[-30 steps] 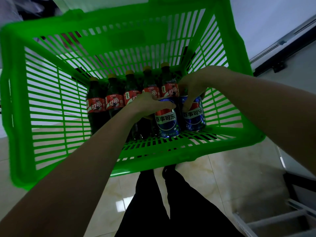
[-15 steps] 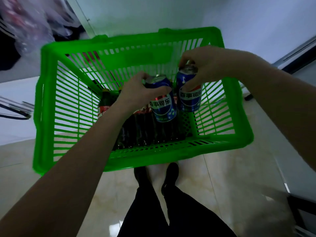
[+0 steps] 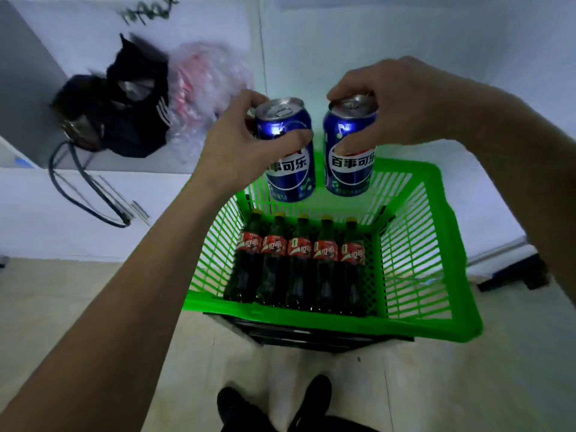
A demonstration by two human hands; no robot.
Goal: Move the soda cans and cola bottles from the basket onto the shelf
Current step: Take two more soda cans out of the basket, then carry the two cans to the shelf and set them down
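Cans are out of the basket (image 3: 430,232) now; half a sec ago you had them just above its rim, now they're lifted clear. L to R: your left hand (image 3: 237,141) has its fingers clamped on the left can (image 3: 288,160), your right hand (image 3: 402,104) pinches the right can (image 3: 349,160) by its top. Five cola bottles (image 3: 299,260) are left in the basket. Shelf not in view, so carry comes next.
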